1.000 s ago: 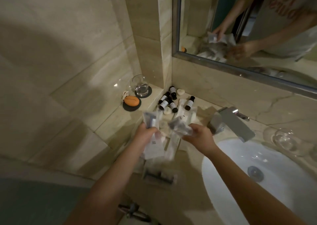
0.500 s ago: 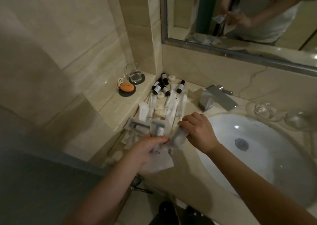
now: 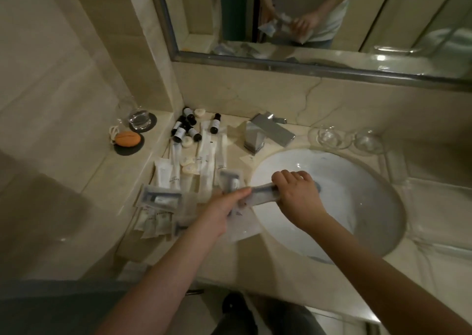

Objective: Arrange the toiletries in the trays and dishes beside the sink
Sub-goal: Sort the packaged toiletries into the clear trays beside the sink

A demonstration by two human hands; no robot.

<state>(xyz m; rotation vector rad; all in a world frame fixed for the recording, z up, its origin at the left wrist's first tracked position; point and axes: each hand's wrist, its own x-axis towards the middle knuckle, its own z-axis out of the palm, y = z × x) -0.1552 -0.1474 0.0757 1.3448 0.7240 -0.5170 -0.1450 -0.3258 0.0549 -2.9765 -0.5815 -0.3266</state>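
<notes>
Holding a long grey sachet (image 3: 263, 193) over the sink's (image 3: 357, 181) left rim, you've got your right hand (image 3: 297, 196) clamped on one end and your left hand (image 3: 219, 213) pinching the other plus a few flat packets (image 3: 242, 226). Remaining toiletries (image 3: 194, 161) lie scattered on the counter (image 3: 255, 268) left of the faucet (image 3: 265, 132); two glass dishes (image 3: 332, 138) sit right of it.

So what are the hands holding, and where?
Both hands hold one long clear packet over the sink's edge: the right hand grips its right end, the left hand its left end, along with other packets.
</notes>
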